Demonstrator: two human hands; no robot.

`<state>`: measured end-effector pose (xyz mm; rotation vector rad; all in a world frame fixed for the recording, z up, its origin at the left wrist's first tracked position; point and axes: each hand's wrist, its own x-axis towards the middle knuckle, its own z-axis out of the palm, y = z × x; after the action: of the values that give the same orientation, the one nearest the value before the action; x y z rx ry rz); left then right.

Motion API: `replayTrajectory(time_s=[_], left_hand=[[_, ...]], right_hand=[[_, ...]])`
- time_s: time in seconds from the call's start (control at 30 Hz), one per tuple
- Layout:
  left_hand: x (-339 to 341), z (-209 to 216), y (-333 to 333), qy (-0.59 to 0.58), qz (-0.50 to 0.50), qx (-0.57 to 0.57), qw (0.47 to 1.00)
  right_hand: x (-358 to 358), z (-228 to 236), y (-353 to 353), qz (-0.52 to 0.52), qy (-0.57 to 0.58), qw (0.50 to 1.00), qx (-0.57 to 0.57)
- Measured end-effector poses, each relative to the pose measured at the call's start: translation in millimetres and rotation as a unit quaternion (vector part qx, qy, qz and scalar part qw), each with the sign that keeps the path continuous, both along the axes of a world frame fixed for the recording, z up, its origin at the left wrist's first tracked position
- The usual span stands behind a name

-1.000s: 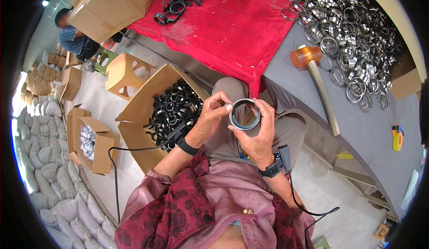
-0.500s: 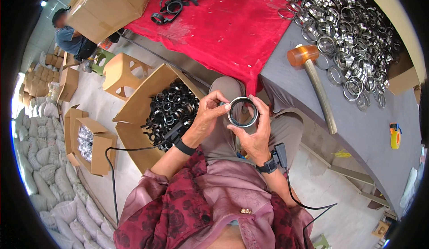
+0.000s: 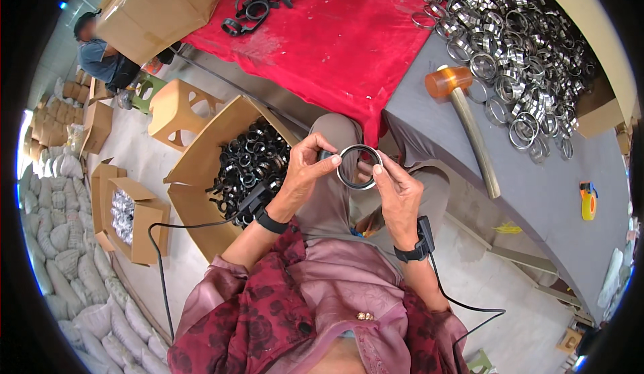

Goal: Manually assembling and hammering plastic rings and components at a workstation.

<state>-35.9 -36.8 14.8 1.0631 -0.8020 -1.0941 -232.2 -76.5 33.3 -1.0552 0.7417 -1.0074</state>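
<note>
Over my lap, both hands hold one round ring (image 3: 357, 186), black with a bright metal band and a dark tab on its left side. My left hand (image 3: 310, 171) pinches the tab between thumb and fingers. Thumb and fingers of my right hand (image 3: 400, 196) close on the ring's right edge. Left of my knees, a large cardboard box (image 3: 193, 203) holds many black rings (image 3: 247, 169). On the grey table (image 3: 537, 193) to the right lies a mallet (image 3: 477, 139) with an orange head and wooden handle, beside a heap of metal rings (image 3: 516, 72).
Black ring clamps (image 3: 255, 8) lie on a red cloth (image 3: 329, 52) ahead. A tape measure (image 3: 588, 201) sits at the far right. Left are a yellow stool (image 3: 176, 116), a smaller open box (image 3: 144, 230) and stacked sacks (image 3: 74, 266). A person (image 3: 100, 55) sits far left. Cables trail from both wrists.
My right hand has shifted its grip from around the ring's lower edge to its right side, its thumb now higher. The ring has turned slightly. The whole view has shifted a little.
</note>
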Motion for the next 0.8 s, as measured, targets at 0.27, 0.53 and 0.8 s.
replayTrajectory(time_s=[0.27,0.53,0.8], left_hand=[[0.5,3.0,3.6,0.002,-0.022,0.017,1.000],[1.4,-4.2,1.0,-0.025,-0.030,-0.007,0.999],[2.5,-7.9,-4.5,-0.043,-0.045,-0.023,0.998]], right_hand=[[1.1,4.2,0.3,-0.010,0.018,0.999,-0.033],[-2.4,8.9,-2.5,-0.009,0.038,0.998,-0.039],[-5.1,10.6,-7.8,-0.014,0.020,0.999,-0.031]])
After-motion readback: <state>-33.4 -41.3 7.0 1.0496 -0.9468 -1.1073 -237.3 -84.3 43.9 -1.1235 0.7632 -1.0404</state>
